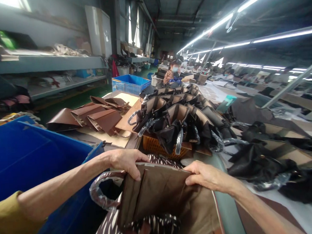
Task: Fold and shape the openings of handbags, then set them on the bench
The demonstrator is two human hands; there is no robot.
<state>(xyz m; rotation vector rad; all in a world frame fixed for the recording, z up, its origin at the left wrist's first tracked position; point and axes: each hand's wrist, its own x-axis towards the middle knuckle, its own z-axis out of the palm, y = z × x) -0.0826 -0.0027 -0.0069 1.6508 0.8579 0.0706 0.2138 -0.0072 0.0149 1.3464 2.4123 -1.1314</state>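
Observation:
A brown bag (165, 193) with a tan-brown lining lies open at the bottom centre. My left hand (129, 162) pinches its upper left edge, thumb over the lining and fingers behind. My right hand (203, 175) grips the same edge farther right, thumb and fingers pressed together on it. A plastic-wrapped handle (104, 191) loops out on the bag's left side. Dark cloth with white streaks (109, 226) shows beside and below the bag.
A large blue bin (42, 151) stands at the left. Black bags (176, 112) with wrapped handles are heaped ahead, brown bag pieces (103, 116) left of them. More black bags (273, 159) lie right. A person (171, 74) sits farther back, near a blue crate (130, 84).

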